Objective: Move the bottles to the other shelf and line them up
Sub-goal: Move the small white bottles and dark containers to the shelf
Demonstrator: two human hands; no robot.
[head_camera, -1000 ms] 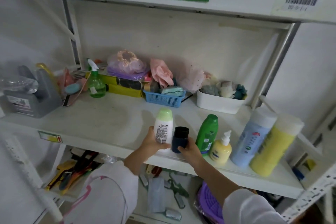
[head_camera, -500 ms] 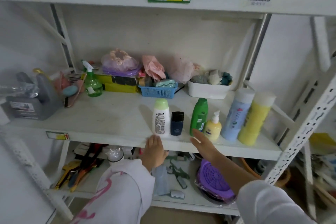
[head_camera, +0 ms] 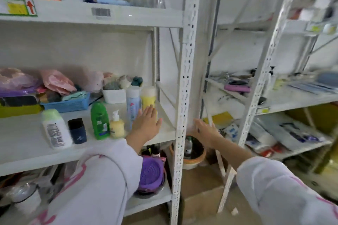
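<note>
White metal shelving units (head_camera: 184,78) with perforated uprights fill the room, backed by a pale wall (head_camera: 91,49). A second rack (head_camera: 263,71) stands at 2 o'clock. Brown floor (head_camera: 201,206) shows at 6 o'clock. The light is soft and even.

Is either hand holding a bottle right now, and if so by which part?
Nothing is held. The left hand is open, in front of the yellow bottle and blue bottle. The right hand is open, by the shelf post.
</note>
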